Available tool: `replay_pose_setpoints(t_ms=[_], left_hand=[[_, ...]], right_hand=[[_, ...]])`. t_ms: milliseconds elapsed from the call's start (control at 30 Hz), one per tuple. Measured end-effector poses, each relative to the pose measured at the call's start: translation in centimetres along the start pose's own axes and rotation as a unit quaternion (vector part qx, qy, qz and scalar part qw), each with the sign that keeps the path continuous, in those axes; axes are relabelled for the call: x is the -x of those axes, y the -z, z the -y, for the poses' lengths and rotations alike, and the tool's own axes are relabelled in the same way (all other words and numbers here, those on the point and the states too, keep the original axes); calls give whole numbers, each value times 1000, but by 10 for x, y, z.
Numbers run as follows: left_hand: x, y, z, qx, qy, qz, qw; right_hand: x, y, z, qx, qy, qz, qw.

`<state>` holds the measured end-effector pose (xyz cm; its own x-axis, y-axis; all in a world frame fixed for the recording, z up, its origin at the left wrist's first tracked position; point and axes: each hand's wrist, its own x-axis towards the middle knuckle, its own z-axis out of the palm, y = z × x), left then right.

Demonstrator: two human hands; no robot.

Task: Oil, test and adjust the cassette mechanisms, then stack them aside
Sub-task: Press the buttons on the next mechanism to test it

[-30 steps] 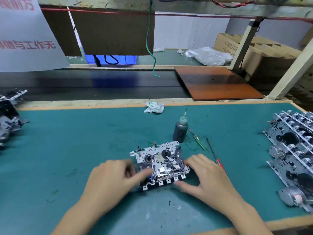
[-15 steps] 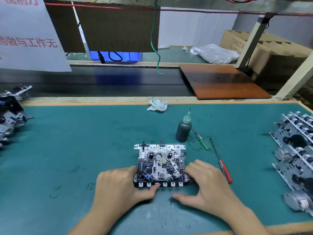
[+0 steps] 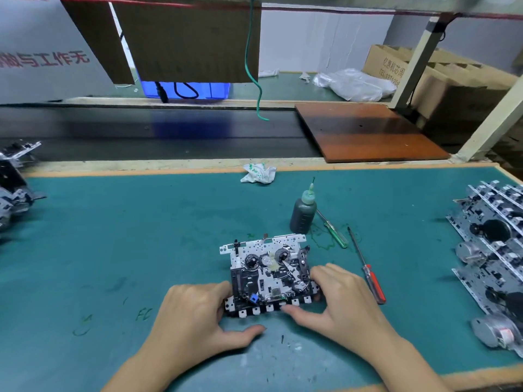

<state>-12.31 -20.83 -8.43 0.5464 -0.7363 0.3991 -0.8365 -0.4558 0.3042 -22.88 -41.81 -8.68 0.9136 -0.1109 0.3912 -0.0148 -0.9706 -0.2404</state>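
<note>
1. The teal mat-covered workbench (image 3: 113, 236) carries all the work. On its right side lies a row of grey metal cassette mechanisms with round motors (image 3: 492, 250), leaning one on another; a second group of similar mechanisms (image 3: 14, 179) sits at the far left edge.
2. The cassette mechanism in hand (image 3: 268, 273), a flat perforated silver plate carrying black plastic levers, two reel hubs, a small blue part and a front row of square key tabs, lies flat on the mat near the front centre of the bench, between both hands.
3. Handling judgement: the plate looks stiff and fairly light, but the levers, springs and hubs on top appear fragile. It is best taken by the side edges of the plate, not by the top parts. Any oiled surfaces may be slippery.
4. The left hand (image 3: 195, 312) holds the mechanism's left front corner with curled fingers, thumb stretched out on the mat.
5. The right hand (image 3: 339, 301) holds the right edge, fingers curled over it, thumb touching the front key tabs.
6. Behind the mechanism stands a dark oil bottle with a pale green needle cap (image 3: 303, 213).
7. Just beside the bottle lie a green-handled screwdriver (image 3: 332, 230) and a red-handled screwdriver (image 3: 368, 270).
8. A crumpled white rag (image 3: 257, 173) lies at the far edge.
</note>
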Motion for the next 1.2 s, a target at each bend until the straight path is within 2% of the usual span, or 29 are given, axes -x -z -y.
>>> replay_pose_setpoints(t_ms=[133,367,500,667,800,933,1100,1200], left_hand=[[1,-2,3,-3,-15,-3,1000],[3,-8,5,-23,21,-37,999],[1,-6,10,-25,7,-33,999],[2,-4,12,10,-27,-9,1000],[0,-6,13,-7,-23,-21,999],[-1,-6,15,-8,-12,-14,1000],[-1,-3,11,7,10,-7,1000],[-4,-5,5,-5,58,-15,998]], right_hand=[[2,4,-9,-18,38,15,999],[3,4,-7,-62,34,36,997],[5,4,-5,-57,31,52,997],[4,1,-3,-42,19,20,999],[6,1,-3,-57,22,28,998],[7,2,-3,-38,40,30,998],[4,-2,-1,-6,39,-12,999],[6,-4,2,3,35,-29,999]])
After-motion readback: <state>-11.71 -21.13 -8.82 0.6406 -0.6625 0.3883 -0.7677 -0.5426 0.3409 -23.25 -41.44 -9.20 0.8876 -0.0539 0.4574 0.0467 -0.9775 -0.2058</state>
